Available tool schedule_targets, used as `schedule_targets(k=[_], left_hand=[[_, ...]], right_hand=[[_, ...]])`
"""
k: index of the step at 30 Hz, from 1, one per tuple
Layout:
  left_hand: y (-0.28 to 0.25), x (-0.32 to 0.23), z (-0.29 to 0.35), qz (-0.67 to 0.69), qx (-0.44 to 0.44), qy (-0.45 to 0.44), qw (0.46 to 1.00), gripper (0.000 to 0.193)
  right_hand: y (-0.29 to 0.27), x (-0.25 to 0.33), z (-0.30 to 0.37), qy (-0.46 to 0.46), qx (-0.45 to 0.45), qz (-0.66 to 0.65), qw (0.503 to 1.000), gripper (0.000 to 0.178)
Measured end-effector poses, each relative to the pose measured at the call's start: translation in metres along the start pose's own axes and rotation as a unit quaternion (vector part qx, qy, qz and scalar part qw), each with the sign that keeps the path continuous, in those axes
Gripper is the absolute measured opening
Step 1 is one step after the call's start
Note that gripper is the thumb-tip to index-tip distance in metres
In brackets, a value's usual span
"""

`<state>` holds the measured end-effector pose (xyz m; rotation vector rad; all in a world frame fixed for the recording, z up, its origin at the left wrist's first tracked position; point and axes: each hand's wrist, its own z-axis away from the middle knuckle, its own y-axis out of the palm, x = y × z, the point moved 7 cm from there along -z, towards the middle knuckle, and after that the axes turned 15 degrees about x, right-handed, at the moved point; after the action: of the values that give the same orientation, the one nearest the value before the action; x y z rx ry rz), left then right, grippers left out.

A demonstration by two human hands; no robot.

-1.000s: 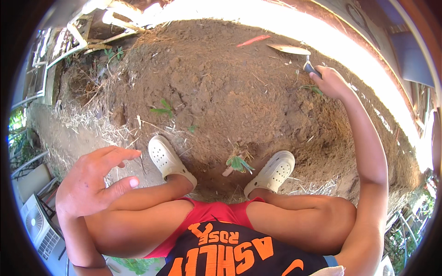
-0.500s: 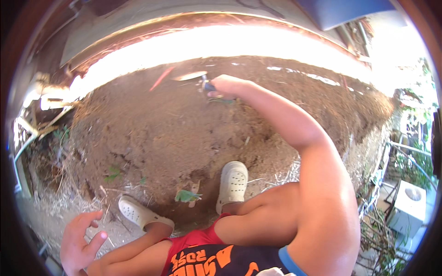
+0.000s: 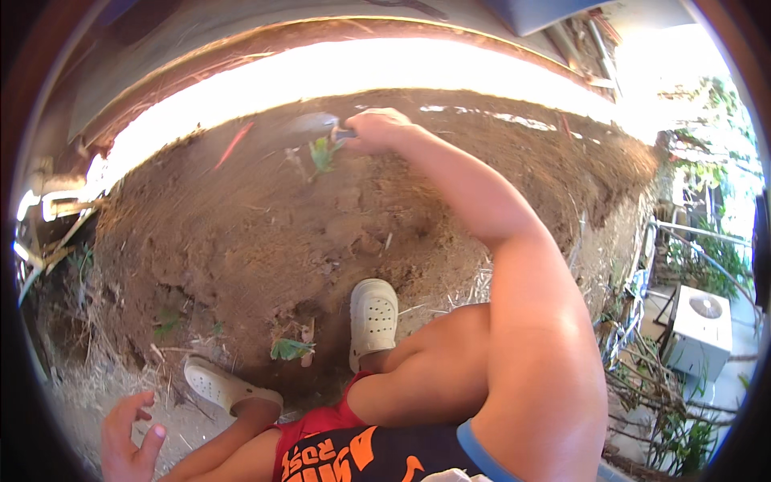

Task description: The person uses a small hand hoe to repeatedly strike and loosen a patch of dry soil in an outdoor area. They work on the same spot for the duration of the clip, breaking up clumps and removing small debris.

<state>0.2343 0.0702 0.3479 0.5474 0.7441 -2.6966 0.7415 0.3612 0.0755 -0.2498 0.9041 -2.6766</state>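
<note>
My right hand [image 3: 376, 130] is closed round the dark handle of a trowel, out at the far side of the soil mound. The trowel's metal blade [image 3: 312, 123] points left and is smeared by motion, low over the soil [image 3: 241, 209]. Just below the blade and beside that hand is a small green leafy plant [image 3: 323, 154]; whether the trowel touches it I cannot tell. My left hand [image 3: 131, 440], at the lower left near my knee, has its fingers apart and holds nothing.
A red strip [image 3: 233, 145] lies on the soil left of the blade. Another leafy sprig [image 3: 291, 349] is between my pale clogs [image 3: 374, 317]. Sunlit ground and a wall edge run along the far side. An outdoor air-conditioner unit [image 3: 697, 331] and branches stand at the right.
The view has shifted, so the ground and my feet appear further left. The trowel blade has blurred with motion, and the small plant now shows clearly beside my right hand. My left hand stays open.
</note>
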Motion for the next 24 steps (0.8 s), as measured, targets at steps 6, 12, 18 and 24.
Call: schedule_targets(k=[6, 12, 18, 24], left_hand=[[-0.01, -0.024, -0.018, -0.021, 0.006, 0.039, 0.999, 0.054], [-0.008, -0.025, -0.008, -0.035, -0.002, 0.052, 0.998, 0.05], [-0.008, -0.025, -0.011, -0.027, -0.001, 0.045, 0.999, 0.05], [-0.01, -0.014, -0.009, -0.019, -0.005, 0.037, 0.999, 0.05]], right_hand=[[0.008, -0.033, 0.014, 0.036, -0.009, -0.029, 0.999, 0.058], [0.013, -0.023, -0.001, 0.019, -0.008, -0.074, 0.997, 0.063], [0.015, -0.015, -0.028, 0.012, -0.019, -0.128, 0.992, 0.065], [0.008, 0.017, -0.046, -0.005, 0.024, -0.159, 0.987, 0.07]])
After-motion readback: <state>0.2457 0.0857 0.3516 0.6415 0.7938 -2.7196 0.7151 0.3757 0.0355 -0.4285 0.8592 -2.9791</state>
